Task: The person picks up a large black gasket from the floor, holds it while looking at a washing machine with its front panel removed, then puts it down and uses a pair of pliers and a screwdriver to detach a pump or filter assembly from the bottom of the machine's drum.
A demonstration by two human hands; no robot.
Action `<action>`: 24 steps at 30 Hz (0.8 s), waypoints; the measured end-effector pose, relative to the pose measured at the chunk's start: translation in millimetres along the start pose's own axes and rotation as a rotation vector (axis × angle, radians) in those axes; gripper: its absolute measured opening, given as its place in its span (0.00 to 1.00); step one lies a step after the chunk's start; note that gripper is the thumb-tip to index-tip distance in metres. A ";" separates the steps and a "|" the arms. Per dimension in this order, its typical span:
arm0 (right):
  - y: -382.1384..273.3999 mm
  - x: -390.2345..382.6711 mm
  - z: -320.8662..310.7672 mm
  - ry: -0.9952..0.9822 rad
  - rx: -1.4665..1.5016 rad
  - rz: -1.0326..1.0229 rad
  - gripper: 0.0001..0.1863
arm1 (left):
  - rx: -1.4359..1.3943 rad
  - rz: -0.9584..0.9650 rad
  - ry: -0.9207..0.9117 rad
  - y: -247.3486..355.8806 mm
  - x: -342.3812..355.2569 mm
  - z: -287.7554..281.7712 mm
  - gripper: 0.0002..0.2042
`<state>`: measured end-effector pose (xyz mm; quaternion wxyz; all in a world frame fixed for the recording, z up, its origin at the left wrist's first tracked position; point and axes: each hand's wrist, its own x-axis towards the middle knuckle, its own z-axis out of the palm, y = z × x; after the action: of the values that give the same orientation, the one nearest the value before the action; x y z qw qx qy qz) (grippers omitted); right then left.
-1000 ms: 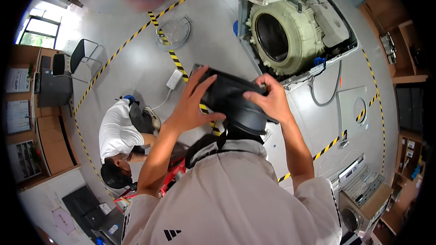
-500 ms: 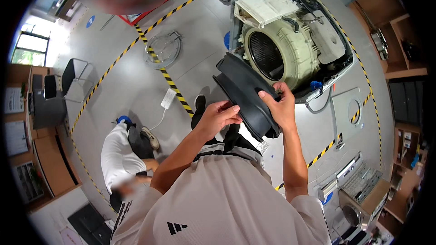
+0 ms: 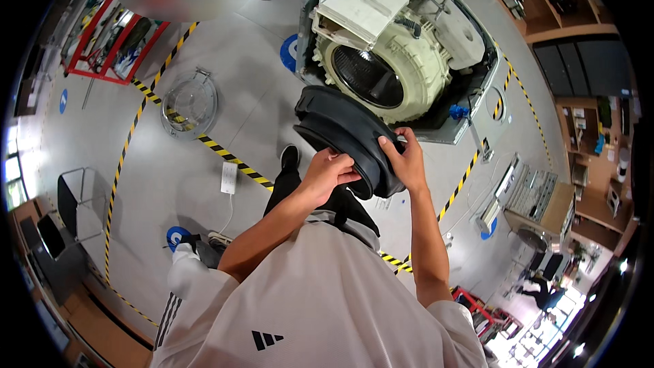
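I hold a large black rubber ring gasket (image 3: 344,119) up in front of me, tilted, below the opened washing machine's drum opening (image 3: 368,75) in the view. My left hand (image 3: 330,174) has its fingers curled on the gasket's lower left rim. My right hand (image 3: 402,157) grips its right side, thumb on the near face. The machine's cream tub (image 3: 422,68) sits inside a metal cabinet (image 3: 470,116), with a white plastic housing (image 3: 364,3) on top.
A glass door ring (image 3: 208,105) and white power strip (image 3: 228,178) lie on the floor at left. Further out are a red trolley (image 3: 95,61) and chair (image 3: 66,201). A co-worker (image 3: 187,266) is partly hidden beside me. A dismantled appliance (image 3: 531,197) and shelves (image 3: 606,211) stand at right.
The gasket has tilted and swung round in my hands, and my left hand shifted from across its face to the lower rim. My view has turned, bringing the machine further left.
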<state>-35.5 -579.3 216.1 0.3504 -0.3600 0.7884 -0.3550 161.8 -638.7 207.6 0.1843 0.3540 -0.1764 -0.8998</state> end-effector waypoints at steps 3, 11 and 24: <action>-13.1 -8.6 22.8 -0.023 0.043 0.010 0.21 | -0.041 -0.064 0.111 8.7 9.1 -17.7 0.05; -1.3 -15.3 49.9 0.088 0.061 -0.139 0.37 | 0.028 -0.091 0.102 27.0 25.2 -36.7 0.06; 29.6 -32.3 73.3 0.315 0.202 0.051 0.16 | -0.065 -0.091 0.179 49.6 14.5 -50.9 0.04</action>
<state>30.3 -561.0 164.9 0.2660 -0.2427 0.8028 -0.4753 197.9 -698.0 186.5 0.1694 0.4345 -0.1138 -0.8772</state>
